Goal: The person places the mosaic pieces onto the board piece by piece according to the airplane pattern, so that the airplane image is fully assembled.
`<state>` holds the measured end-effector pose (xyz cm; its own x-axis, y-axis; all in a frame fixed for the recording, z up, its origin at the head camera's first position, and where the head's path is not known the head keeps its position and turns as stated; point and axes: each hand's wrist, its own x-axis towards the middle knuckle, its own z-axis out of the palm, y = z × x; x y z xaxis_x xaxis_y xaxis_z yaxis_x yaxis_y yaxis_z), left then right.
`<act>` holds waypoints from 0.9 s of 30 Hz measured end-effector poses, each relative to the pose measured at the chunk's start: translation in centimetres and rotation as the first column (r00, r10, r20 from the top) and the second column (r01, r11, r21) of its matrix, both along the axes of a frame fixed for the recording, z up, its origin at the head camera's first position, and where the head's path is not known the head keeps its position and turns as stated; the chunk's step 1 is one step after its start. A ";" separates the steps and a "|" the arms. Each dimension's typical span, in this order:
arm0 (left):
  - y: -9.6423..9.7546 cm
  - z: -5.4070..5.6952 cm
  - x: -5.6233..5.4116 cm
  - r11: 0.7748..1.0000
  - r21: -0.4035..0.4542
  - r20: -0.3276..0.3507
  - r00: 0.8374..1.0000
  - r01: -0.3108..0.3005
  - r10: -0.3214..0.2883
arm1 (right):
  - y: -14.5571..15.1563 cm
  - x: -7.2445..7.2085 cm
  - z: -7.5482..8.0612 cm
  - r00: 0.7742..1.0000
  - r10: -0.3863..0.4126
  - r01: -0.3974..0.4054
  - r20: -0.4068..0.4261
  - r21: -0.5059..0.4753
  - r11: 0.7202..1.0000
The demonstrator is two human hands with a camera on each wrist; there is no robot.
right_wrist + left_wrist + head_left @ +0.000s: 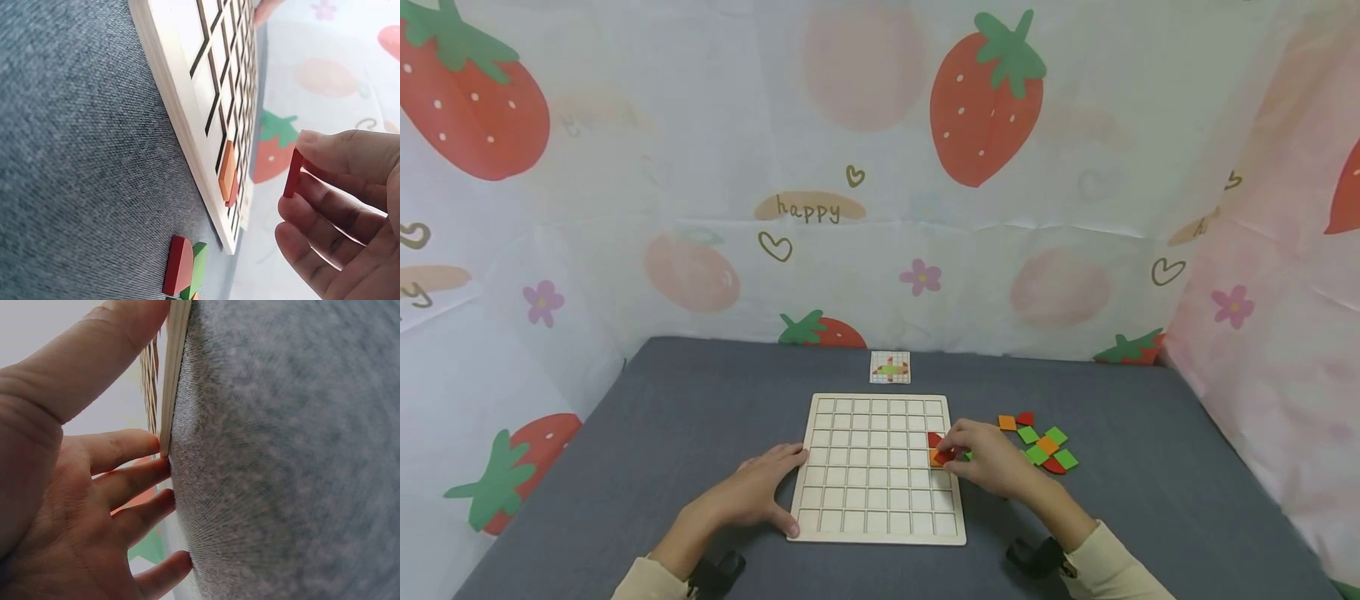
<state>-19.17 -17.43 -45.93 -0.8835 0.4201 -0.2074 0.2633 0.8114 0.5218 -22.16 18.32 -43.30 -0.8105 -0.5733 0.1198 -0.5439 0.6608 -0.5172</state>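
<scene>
A pale wooden grid board [856, 498] lies on the table. My left hand [748, 493] rests at its left edge, thumb low and fingers spread higher up; in the left wrist view the fingers of this hand [81, 512] are fairly straight against the rim. Over the board's right side, my right hand [988, 457] pinches a thin red tile [294, 172] between thumb and fingers, held above the surface. Beneath it, an orange tile [227, 175] and another red tile [933, 439] sit in the rightmost column.
Loose green, orange and red tiles [1046, 445] lie right of the board, some partly behind my right hand. A small card [891, 367] with a coloured grid picture lies beyond the board's far edge. A strawberry-print curtain [880, 167] surrounds the grey table [722, 400].
</scene>
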 end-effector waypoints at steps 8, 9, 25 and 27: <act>0.1 0.2 0.2 1.000 0.013 0.001 1.000 0.001 -0.001 | 0.1 -0.1 -0.2 1.000 0.004 -0.004 0.017 0.012 1.000; 0.1 0.2 0.2 1.000 0.015 0.001 1.000 0.002 -0.002 | 0.1 -0.1 -0.2 1.000 0.006 -0.006 0.020 0.013 1.000; 0.1 0.5 0.3 1.000 0.019 0.005 1.000 0.011 -0.011 | -0.3 0.1 -0.7 0.998 0.038 -0.040 0.050 0.043 0.998; 0.1 0.4 0.3 1.000 0.018 0.007 1.000 0.009 -0.009 | -0.3 0.1 -0.8 0.998 0.051 -0.053 0.048 0.047 0.998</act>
<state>-18.92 -17.38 -45.51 -0.8782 0.4316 -0.2061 0.2669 0.7998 0.5377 -22.04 18.01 -44.07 -0.7837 -0.6188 0.0538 -0.5540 0.6571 -0.5112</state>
